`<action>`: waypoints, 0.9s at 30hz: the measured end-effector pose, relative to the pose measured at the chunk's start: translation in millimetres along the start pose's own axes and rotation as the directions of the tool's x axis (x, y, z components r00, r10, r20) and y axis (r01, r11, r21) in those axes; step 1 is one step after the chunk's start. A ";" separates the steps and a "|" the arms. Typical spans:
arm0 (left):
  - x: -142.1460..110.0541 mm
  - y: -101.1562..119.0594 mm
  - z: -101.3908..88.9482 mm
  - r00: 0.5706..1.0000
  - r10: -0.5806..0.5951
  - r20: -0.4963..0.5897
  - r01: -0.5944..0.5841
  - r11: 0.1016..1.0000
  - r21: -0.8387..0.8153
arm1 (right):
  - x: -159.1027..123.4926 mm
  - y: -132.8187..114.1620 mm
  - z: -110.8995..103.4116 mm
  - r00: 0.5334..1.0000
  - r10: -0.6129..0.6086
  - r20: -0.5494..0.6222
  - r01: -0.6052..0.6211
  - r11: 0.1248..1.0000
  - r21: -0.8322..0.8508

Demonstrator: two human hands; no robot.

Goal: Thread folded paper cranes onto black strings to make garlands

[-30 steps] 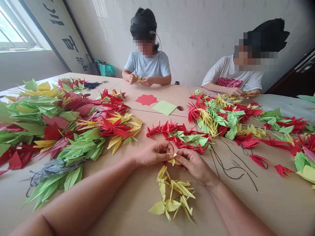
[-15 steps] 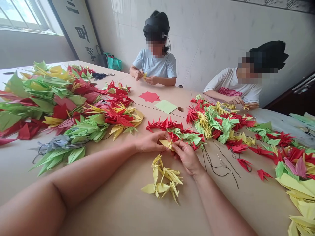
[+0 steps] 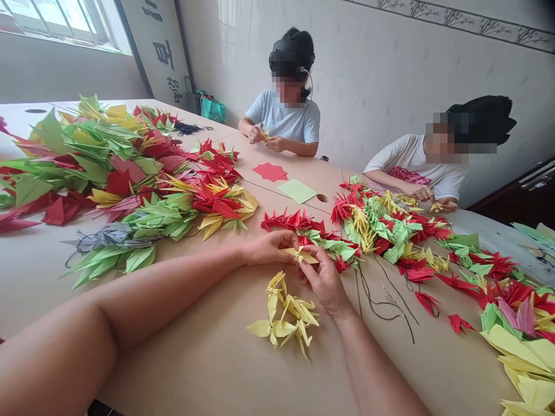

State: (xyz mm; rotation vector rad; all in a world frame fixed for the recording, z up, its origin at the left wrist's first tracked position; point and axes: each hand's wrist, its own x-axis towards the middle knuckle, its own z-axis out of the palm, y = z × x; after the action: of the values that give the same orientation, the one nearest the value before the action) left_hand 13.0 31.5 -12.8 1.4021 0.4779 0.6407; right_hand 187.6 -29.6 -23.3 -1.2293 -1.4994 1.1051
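Observation:
Between both hands is a small yellow folded paper crane, held just above the table. My left hand has its fingers closed on the left side of the crane. The fingers of my right hand pinch its other side, with the wing spread out toward them. Below the hands, a string of yellow paper cranes lies curled on the table. A thin thread seems to run up from it to the held crane. Right behind my fingers lies a strand of red and green cranes.
A big heap of coloured cranes covers the left. More strung cranes stretch along the right, by loose black cord. Red paper and green paper lie mid-table. Two people sit opposite, each handling yellow folded paper.
The view has tilted slightly, so the scene sits a little lower and to the right at the back. My hands stay on the yellow crane, whose right wing now shows more openly.

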 end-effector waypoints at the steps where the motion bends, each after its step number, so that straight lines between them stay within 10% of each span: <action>1: -0.1 -0.4 -0.7 1.000 -0.004 -0.003 0.004 1.000 0.000 | 0.0 -0.1 -0.1 1.000 -0.012 -0.005 0.012 1.000 -0.026; 15: -1.4 -2.2 -3.5 0.998 0.000 0.057 -0.005 0.997 0.083 | -3.2 -11.5 0.5 0.988 -0.153 -0.018 0.138 0.933 -0.331; 27: -1.5 2.2 -6.8 0.997 0.010 0.078 -0.028 0.974 0.224 | -2.8 -8.2 -4.1 0.995 -0.088 0.048 0.097 0.971 -0.217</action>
State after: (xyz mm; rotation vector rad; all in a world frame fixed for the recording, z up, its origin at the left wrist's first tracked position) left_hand 7.2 35.6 -11.5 1.6416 0.4880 0.5586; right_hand 190.2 -32.9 -14.7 -1.2781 -1.7261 0.9245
